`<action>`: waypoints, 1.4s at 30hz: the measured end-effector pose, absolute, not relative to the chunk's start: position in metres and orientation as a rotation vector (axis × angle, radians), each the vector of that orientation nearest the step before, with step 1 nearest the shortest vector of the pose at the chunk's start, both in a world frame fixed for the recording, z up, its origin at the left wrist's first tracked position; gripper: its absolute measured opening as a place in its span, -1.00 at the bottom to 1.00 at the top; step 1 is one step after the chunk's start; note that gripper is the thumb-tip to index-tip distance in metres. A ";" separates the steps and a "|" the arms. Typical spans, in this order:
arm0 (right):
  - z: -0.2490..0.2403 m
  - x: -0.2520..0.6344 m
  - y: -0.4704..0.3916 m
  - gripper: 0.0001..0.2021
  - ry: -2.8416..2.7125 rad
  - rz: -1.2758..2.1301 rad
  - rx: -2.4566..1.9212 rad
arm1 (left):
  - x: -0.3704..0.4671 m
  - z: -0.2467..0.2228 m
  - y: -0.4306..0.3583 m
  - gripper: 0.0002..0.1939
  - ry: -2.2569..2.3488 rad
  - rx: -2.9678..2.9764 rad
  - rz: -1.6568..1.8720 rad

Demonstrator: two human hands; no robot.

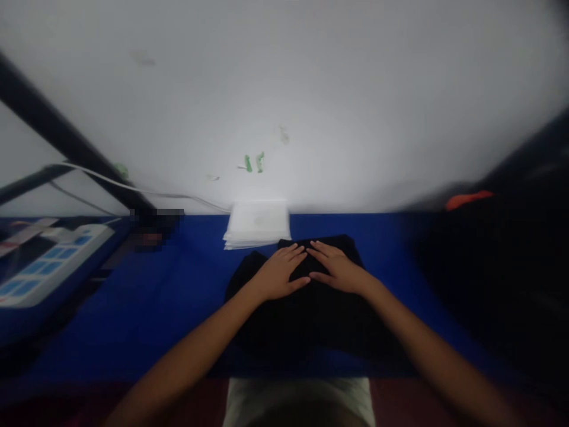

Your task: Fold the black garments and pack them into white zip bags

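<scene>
A black cloth item (311,320) lies spread on the blue table surface (178,308), close to its front edge. My left hand (282,273) rests palm down on the upper part of the cloth, fingers spread. Beside it my right hand (335,267) lies flat on the same cloth, its fingers pointing toward those of my left hand. The two hands nearly meet, with a small gap between them. Just beyond the cloth is a stack of white sheets or packets (258,222) against the wall.
A white power strip with blue sockets (51,264) lies at the left. A white cable (146,191) runs along the white wall (338,107). Dark material (493,279) with an orange piece (469,200) is piled at the right. A dark frame bar (66,130) slants at the left.
</scene>
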State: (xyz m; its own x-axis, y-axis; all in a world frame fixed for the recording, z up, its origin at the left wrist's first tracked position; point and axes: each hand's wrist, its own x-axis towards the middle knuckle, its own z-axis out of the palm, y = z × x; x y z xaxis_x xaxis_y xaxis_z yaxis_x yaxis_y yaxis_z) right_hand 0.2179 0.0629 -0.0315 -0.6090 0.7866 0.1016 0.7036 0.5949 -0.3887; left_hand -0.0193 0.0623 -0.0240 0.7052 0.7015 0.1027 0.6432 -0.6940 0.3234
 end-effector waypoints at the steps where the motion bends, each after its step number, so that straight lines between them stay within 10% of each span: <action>1: -0.031 0.218 0.063 -0.32 -2.565 0.454 -1.226 | -0.019 -0.024 0.062 -0.31 1.066 2.649 0.317; 42: -0.029 0.220 0.062 -0.34 -2.542 0.514 -1.263 | -0.024 0.003 0.038 -0.45 0.985 2.707 0.338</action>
State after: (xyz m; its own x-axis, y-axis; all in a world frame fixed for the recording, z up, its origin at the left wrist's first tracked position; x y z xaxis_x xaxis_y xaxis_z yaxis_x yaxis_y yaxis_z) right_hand 0.2197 0.0619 -0.0287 -0.5904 0.8041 0.0702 0.7136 0.5606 -0.4202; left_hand -0.0241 0.0380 0.0029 0.7459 0.6526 0.1332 0.5969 -0.7437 0.3010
